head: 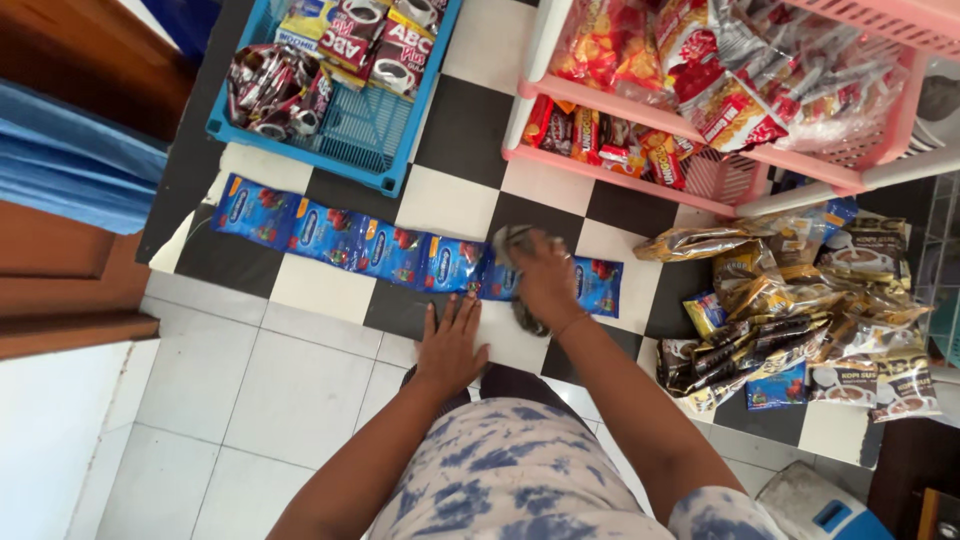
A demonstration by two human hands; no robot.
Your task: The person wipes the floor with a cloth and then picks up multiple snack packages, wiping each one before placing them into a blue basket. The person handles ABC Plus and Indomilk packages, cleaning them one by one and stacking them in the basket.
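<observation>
— Looking down from the head camera, what are the hands doing?

— The left hand lies flat on the checkered floor, fingers spread, holding nothing, just below a strip of blue sachets stretched in a row across the black and white tiles. The right hand rests on that strip near its right end, its grip pressed around a dark cloth that bunches out above and below the fingers.

— So where does the strip run?

— From the left, below the blue basket, slanting slightly down to the right, ending just past the right hand.

— And around it?

— The blue basket holds red and dark sachets. To the right stands a pink rack with snack packets on its shelves. Beside the rack's foot lies a pile of gold and brown sachets on the floor, well apart from the left hand, near the right forearm.
</observation>
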